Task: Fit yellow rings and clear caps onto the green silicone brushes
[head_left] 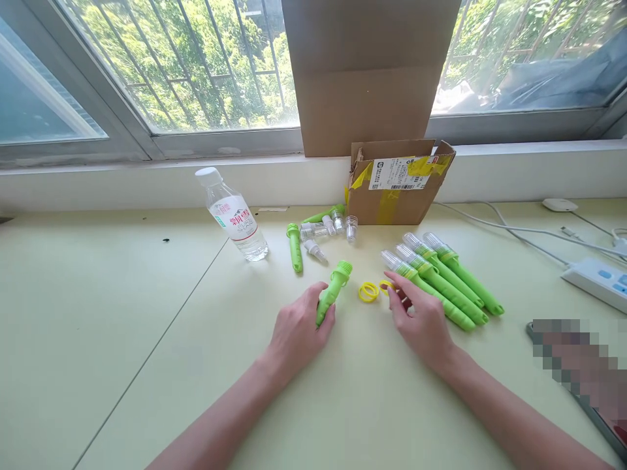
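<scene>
My left hand (pixel 300 329) is wrapped round a green handle (pixel 334 291), its threaded end pointing up and away. My right hand (pixel 420 320) has thumb and forefinger at a yellow ring (pixel 386 286), which sits between the fingertips. Beside it, more yellow rings (pixel 368 292) lie on the table. Several green handles with clear caps (pixel 441 281) lie in a row just right of my right hand. Farther back are a loose green handle (pixel 295 248), a clear cap (pixel 351 228) and a white-tipped clear piece (pixel 315 250).
A water bottle (pixel 238 219) stands at the back left. An open cardboard box (pixel 396 196) is against the window wall. On the right are cables, a power strip (pixel 597 281) and a phone (pixel 588 405), partly pixelated.
</scene>
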Available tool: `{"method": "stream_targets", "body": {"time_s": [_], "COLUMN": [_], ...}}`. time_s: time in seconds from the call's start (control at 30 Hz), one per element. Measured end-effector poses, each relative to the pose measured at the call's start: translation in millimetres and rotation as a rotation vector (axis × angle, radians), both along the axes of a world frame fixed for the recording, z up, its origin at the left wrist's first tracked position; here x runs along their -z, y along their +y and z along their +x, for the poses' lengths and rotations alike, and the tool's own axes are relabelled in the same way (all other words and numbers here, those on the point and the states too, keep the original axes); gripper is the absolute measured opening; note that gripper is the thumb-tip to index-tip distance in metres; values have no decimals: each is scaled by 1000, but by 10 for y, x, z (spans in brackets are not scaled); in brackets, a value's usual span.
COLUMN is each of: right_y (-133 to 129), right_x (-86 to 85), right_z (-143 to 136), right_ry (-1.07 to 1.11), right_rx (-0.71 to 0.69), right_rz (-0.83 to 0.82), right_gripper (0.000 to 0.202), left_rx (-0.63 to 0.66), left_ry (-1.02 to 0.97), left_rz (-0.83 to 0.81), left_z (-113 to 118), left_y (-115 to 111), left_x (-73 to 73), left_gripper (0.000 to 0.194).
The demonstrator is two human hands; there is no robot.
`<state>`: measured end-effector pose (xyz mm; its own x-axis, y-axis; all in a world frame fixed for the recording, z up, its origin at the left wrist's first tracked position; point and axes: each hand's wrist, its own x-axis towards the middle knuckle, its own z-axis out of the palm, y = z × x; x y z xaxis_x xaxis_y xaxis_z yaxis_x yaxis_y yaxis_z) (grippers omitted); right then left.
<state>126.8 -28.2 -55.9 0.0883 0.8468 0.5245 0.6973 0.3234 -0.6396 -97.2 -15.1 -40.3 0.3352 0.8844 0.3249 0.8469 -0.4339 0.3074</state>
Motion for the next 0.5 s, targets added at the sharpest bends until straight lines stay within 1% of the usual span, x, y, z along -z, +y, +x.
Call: {"method": "stream_targets", "body": {"time_s": [0.13, 0.23, 0.4, 0.5], "right_y": [3, 8, 5, -1], "right_x": [-11, -4, -16, -32], "right_z": [2, 7, 1, -6], "right_ry": [99, 135, 192, 184], "right_rx": [17, 28, 32, 24], "right_rz": [-26, -44, -70, -70], "right_gripper": [34, 34, 26, 18], "left_rx": [82, 111, 121, 116], "left_ry": [-47, -59, -62, -52], "left_rz": [57, 97, 106, 96], "left_z": [2, 0, -5, 3], "left_y": [-16, -17, -8, -19], "left_x": [9, 6, 5, 3], "left_gripper": [27, 26, 26, 27]}}
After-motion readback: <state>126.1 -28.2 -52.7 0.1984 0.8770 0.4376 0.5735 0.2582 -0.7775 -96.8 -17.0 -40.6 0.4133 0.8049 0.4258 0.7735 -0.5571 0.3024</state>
